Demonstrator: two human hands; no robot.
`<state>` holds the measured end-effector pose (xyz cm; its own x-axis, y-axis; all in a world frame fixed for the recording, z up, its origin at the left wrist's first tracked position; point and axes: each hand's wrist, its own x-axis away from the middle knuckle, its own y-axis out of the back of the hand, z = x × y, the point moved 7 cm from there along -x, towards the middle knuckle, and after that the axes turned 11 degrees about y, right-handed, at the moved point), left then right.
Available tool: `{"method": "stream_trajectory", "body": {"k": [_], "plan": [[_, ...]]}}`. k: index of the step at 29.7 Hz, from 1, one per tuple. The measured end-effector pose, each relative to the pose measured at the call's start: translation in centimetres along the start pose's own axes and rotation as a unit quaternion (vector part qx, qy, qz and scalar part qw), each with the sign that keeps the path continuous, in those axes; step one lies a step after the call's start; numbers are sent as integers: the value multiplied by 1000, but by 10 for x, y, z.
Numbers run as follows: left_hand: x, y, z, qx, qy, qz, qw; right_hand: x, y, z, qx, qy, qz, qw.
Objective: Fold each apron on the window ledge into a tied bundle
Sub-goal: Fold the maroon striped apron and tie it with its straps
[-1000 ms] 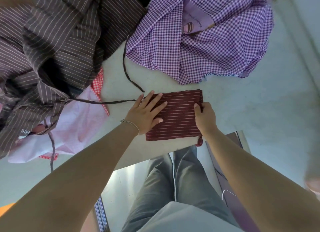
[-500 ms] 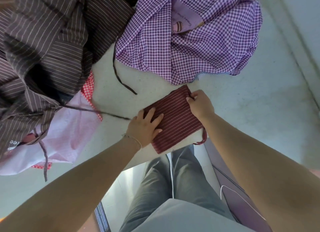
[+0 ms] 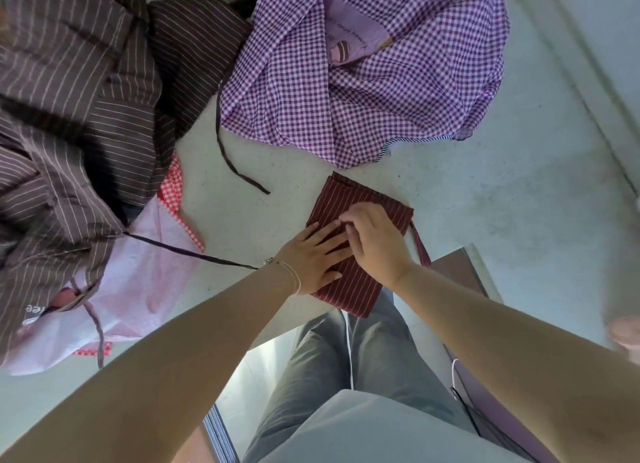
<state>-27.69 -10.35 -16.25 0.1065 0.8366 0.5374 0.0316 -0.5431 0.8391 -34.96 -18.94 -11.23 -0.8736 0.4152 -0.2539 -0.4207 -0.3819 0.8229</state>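
Your folded maroon apron [image 3: 360, 254] is turning further round on the window ledge [image 3: 485, 220], your left hand [image 3: 313, 256] pressing it flat-fingered, your right hand [image 3: 375, 242] curling onto its fold.

The right hand [image 3: 375, 242] covers the middle of the folded maroon striped apron [image 3: 360, 199] and overlaps the fingers [image 3: 325, 235] of the left hand [image 3: 311, 258], so the cloth beneath and any grip cannot be made out. The brown striped apron [image 3: 79, 81] runs off the top and left edges and buries part of the pink apron [image 3: 138, 282]; the purple gingham apron [image 3: 363, 81] is cut by the top edge, its printed label [image 3: 353, 36] too small to read. A blurred shape [image 3: 623, 334] at the right edge cannot be identified.
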Motion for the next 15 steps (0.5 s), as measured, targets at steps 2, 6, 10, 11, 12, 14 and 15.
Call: {"method": "stream_trajectory", "body": {"k": [2,6,10,11,12,14,15], "plan": [[1,5,0,34,-16,-14,999,36,-15,10,-38,-12,60,997],[7,10,19,64,-56,-46,995,77,-19,0,-74,-101,72,990],[20,-7,47,-51,-55,25,997,80,-20,2,-76,-73,121,987],[22,-6,48,-72,-57,34,995,82,-20,2,-78,-68,134,986],[24,-5,49,-73,-56,34,995,82,-20,1,-79,-65,148,984],[24,-4,50,-47,-47,26,997,83,-20,0,-89,-68,169,979],[22,-4,51,-34,-41,21,998,83,-19,0,-93,-73,171,978]]}}
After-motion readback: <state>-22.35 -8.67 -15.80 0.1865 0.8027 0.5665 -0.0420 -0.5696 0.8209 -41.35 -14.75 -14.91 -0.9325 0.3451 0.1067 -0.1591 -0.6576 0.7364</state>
